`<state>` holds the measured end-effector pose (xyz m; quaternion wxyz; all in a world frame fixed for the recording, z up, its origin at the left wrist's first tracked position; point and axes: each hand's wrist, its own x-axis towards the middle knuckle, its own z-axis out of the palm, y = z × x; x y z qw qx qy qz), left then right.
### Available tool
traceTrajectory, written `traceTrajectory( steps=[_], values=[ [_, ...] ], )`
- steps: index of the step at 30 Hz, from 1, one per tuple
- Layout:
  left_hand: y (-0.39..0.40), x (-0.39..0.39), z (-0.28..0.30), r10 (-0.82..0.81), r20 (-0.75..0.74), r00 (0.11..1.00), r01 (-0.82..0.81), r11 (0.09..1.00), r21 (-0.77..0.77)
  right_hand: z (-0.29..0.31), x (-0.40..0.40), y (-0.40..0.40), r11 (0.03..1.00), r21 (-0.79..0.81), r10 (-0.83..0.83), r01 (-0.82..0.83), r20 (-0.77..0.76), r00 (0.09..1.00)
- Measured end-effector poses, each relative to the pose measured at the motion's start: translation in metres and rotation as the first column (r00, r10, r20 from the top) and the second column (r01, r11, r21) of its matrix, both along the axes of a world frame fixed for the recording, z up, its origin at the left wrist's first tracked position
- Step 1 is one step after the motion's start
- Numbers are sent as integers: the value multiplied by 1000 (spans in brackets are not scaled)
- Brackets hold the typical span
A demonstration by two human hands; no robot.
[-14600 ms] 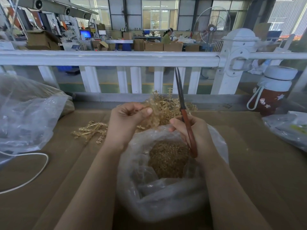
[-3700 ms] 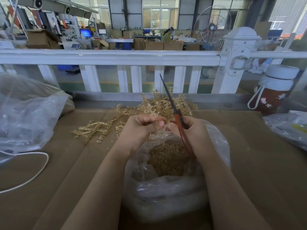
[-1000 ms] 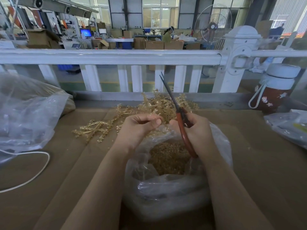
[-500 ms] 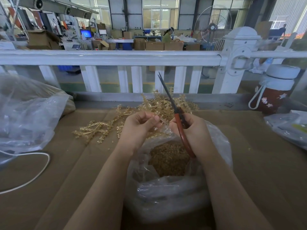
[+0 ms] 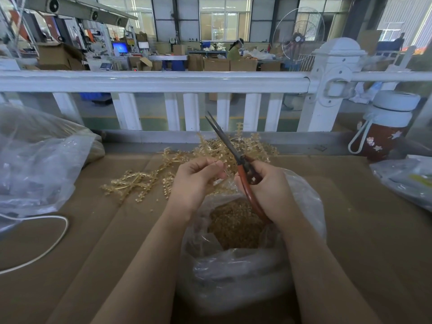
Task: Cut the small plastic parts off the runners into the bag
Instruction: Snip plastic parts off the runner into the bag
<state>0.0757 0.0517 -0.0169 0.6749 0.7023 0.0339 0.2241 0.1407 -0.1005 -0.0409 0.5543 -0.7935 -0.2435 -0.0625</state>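
your left hand (image 5: 195, 181) pinches a thin amber plastic runner (image 5: 230, 165) above the clear plastic bag (image 5: 252, 265); your right hand (image 5: 268, 188) grips red-handled scissors (image 5: 236, 157). parts cut outside the opening may scatter onto the cardboard.

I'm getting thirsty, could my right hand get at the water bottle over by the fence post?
Probably not yet: the right hand grips the scissors; the path to the bottle looks clear.

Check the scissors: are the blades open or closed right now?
Nearly closed. The scissors in the right hand show their two blades lying together, with only a thin sliver between them near the tips.
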Motion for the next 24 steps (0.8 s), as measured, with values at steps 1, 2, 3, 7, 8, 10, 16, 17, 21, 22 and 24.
traceTrajectory(
  steps=[1,2,3,7,8,10,16,17,21,22,24],
  values=[
    [-1,0,0,6,10,1000,-5,1000,-30,0,0,0,1000,-3,-2,2,-6,1000],
    [-1,0,0,11,25,1000,-9,997,-75,0,-1,0,1000,-6,-10,9,-14,1000],
    [0,0,0,18,43,999,-13,993,-117,0,-2,0,999,-22,-26,26,-8,1000],
    [0,0,-2,77,121,990,-61,989,-134,-2,-4,0,984,-152,-81,91,73,994],
    [0,1,-2,98,134,986,-80,988,-134,-3,-4,0,981,-172,-76,90,85,993],
    [1,1,-3,142,148,979,-120,982,-147,-4,-4,0,973,-210,-66,90,118,991],
    [3,3,-4,205,156,966,-187,975,-120,-4,-5,-1,937,-331,-49,111,190,981],
    [3,3,-4,204,157,966,-186,975,-122,-3,-5,-1,936,-335,-44,108,193,980],
    [4,3,-4,197,165,966,-179,977,-117,-2,-6,-2,933,-338,-51,120,207,977],
    [4,3,-4,198,165,966,-180,977,-114,-1,-7,-3,928,-348,-58,133,219,974],
    [4,3,-4,200,159,967,-182,976,-121,0,-7,-4,913,-373,-73,167,255,964]
  ],
)
